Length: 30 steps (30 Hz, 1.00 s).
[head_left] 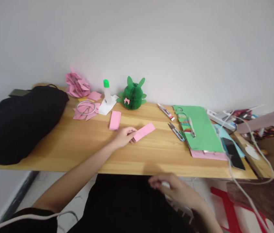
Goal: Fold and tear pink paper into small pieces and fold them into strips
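My left hand (125, 136) reaches across the wooden table (78, 145) and pinches the near end of a pink paper strip (144, 131) that lies flat on the top. A second pink paper strip (115, 120) lies a little further back and to the left. My right hand (173, 189) hovers below the table's front edge, over my lap; it is blurred, with curled fingers around something small and white that I cannot make out.
A black bag (20, 119) fills the left end. At the back stand a pink paper flower (77, 84), a glue bottle (107, 92) and a green paper cactus (133, 95). To the right lie a glue tube (166, 112), snips (176, 131), green sheets (200, 127), a phone (233, 152) and cables.
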Each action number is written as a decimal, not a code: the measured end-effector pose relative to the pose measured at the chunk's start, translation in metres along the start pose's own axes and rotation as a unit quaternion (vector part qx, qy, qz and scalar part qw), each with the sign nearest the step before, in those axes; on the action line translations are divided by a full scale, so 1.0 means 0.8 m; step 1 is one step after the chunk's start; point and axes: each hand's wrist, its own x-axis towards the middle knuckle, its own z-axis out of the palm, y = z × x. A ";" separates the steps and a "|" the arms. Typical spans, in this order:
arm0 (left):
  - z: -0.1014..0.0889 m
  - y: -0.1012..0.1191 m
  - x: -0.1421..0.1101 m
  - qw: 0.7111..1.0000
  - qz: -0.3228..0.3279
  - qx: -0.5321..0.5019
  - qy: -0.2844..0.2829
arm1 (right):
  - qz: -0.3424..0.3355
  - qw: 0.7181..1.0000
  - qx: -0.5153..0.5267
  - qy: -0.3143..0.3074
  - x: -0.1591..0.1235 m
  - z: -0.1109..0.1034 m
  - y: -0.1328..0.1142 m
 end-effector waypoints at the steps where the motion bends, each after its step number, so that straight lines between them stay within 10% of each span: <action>1: -0.001 0.002 0.000 1.000 0.003 0.014 -0.006 | -0.037 0.994 -0.045 0.097 0.019 -0.008 -0.006; 5: -0.006 0.015 -0.004 0.995 0.021 0.087 -0.043 | -0.050 0.956 -0.098 0.274 0.106 -0.048 -0.022; 11: -0.012 0.040 0.000 0.976 0.088 0.199 -0.030 | -0.060 0.973 -0.155 0.161 0.179 -0.082 -0.033; 30: -0.015 0.020 0.022 0.924 0.178 0.326 0.092 | -0.083 0.970 -0.125 0.192 0.214 -0.078 0.017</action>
